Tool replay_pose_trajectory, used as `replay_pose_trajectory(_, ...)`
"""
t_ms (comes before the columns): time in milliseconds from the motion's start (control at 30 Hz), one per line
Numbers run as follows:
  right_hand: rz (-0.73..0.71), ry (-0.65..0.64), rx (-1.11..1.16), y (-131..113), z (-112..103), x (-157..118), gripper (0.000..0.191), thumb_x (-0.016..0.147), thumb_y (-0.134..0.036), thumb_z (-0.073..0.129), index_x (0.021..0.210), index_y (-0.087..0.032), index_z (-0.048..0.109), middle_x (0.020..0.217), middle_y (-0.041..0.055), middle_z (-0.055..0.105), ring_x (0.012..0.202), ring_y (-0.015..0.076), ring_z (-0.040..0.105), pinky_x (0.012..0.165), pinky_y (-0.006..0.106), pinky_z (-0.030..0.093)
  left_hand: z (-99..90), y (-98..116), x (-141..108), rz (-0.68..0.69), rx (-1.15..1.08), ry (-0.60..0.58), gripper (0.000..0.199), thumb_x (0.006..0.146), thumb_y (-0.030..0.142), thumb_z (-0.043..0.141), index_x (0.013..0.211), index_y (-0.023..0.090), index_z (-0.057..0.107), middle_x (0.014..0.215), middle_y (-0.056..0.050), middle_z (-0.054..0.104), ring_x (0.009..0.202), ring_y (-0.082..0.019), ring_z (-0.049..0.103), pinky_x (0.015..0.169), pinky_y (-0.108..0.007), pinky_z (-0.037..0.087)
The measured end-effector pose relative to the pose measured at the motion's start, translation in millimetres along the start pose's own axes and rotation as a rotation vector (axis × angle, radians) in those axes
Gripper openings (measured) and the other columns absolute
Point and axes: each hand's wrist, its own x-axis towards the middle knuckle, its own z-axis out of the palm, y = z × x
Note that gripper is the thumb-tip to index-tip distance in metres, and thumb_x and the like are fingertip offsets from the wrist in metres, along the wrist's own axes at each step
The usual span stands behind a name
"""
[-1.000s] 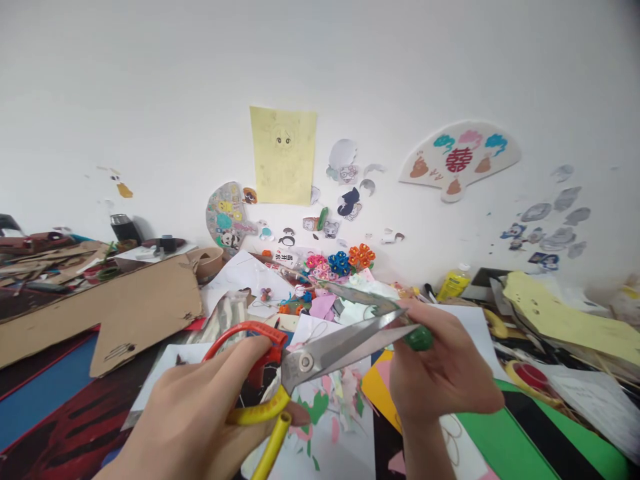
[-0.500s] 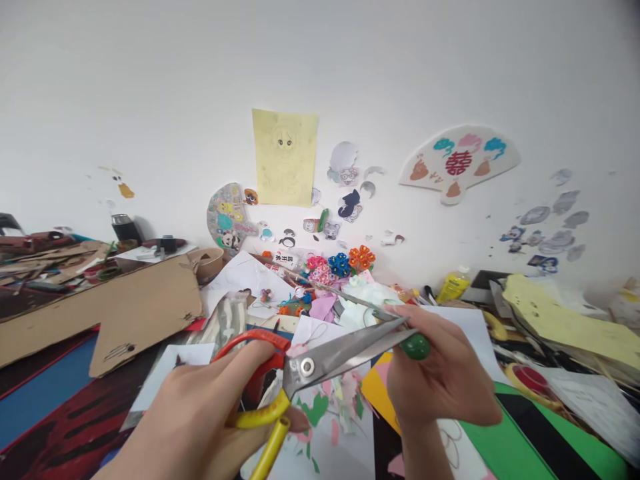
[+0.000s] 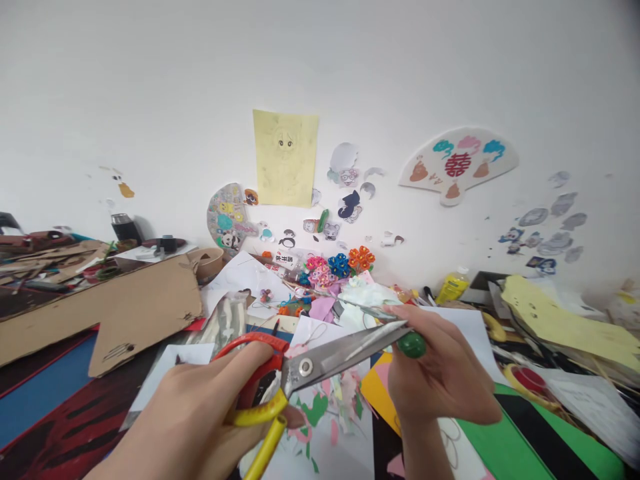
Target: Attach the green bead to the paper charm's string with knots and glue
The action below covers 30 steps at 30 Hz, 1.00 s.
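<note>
My left hand [image 3: 200, 407] is wrapped round a pair of scissors [image 3: 333, 357] with one red and one yellow handle. The metal blades point right, nearly closed, and their tips are beside my right fingers. My right hand [image 3: 440, 373] is closed on a thin stick [image 3: 357, 304] that slants up and left over the table. Just below the right fingertips, a dark green rounded piece [image 3: 412, 345] sticks out of this hand; whether it belongs to the stick cannot be told. Under the scissors, green and pink paper scraps [image 3: 315, 407] lie on a white sheet [image 3: 350, 460].
Beaded flowers [image 3: 340, 265] stand at the back by the wall. Cardboard [image 3: 145, 307] lies on the left. On the right are a yellow bottle [image 3: 453, 285], yellow paper [image 3: 560, 317] and a green sheet with a black band [image 3: 565, 447]. Cutouts and a paper fan [image 3: 457, 193] hang on the wall.
The scissor blades have come closer together at the tips. Both hands stay almost where they were, and the green piece has shifted slightly left.
</note>
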Motion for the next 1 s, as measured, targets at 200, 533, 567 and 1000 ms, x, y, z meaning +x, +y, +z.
replay_pose_trajectory(200, -0.013, -0.006, 0.007, -1, 0, 0, 0.030, 0.083, -0.005, 0.069, 0.104, -0.023, 0.080, 0.079, 0.0024, 0.078, 0.066, 0.0196, 0.072, 0.058, 0.034, 0.059, 6.3, -3, 1, 0.017, -0.021, 0.019, 0.021, 0.091, 0.040, 0.066, 0.101, 0.025, 0.056, 0.056, 0.008, 0.053, 0.040, -0.009, 0.047, 0.037, -0.020, 0.030)
replay_pose_trajectory(533, 0.002, -0.006, 0.000, 2, -1, -2, 0.038, 0.078, -0.001, 0.070, 0.106, -0.025, 0.079, 0.081, 0.0005, 0.078, 0.066, 0.0201, 0.071, 0.055, 0.035, 0.058, 11.3, 1, 1, -0.138, -0.119, 0.036, 0.019, 0.080, 0.036, 0.071, 0.092, 0.026, 0.062, 0.051, 0.008, 0.054, 0.039, -0.011, 0.046, 0.039, -0.018, 0.037)
replay_pose_trajectory(567, 0.018, -0.008, 0.013, 1, -1, -2, 0.039, 0.076, 0.000, 0.070, 0.106, -0.024, 0.079, 0.081, 0.0007, 0.078, 0.066, 0.0201, 0.071, 0.055, 0.035, 0.058, 11.9, 1, 0, -0.167, -0.137, 0.047, 0.018, 0.078, 0.035, 0.071, 0.090, 0.026, 0.060, 0.050, 0.008, 0.054, 0.040, -0.011, 0.046, 0.039, -0.018, 0.036)
replay_pose_trajectory(1000, 0.852, -0.148, 0.399, -11, 2, -1, 0.005, 0.082, -0.017, 0.076, 0.078, -0.018, 0.073, 0.054, -0.0041, 0.060, 0.041, 0.0098, 0.054, 0.041, 0.024, 0.050, 1.4, -6, 44, -0.297, -0.373, 0.267, 0.024, 0.080, 0.042, 0.066, 0.082, 0.023, 0.053, 0.075, 0.003, 0.065, 0.048, -0.009, 0.045, 0.044, -0.021, 0.040)
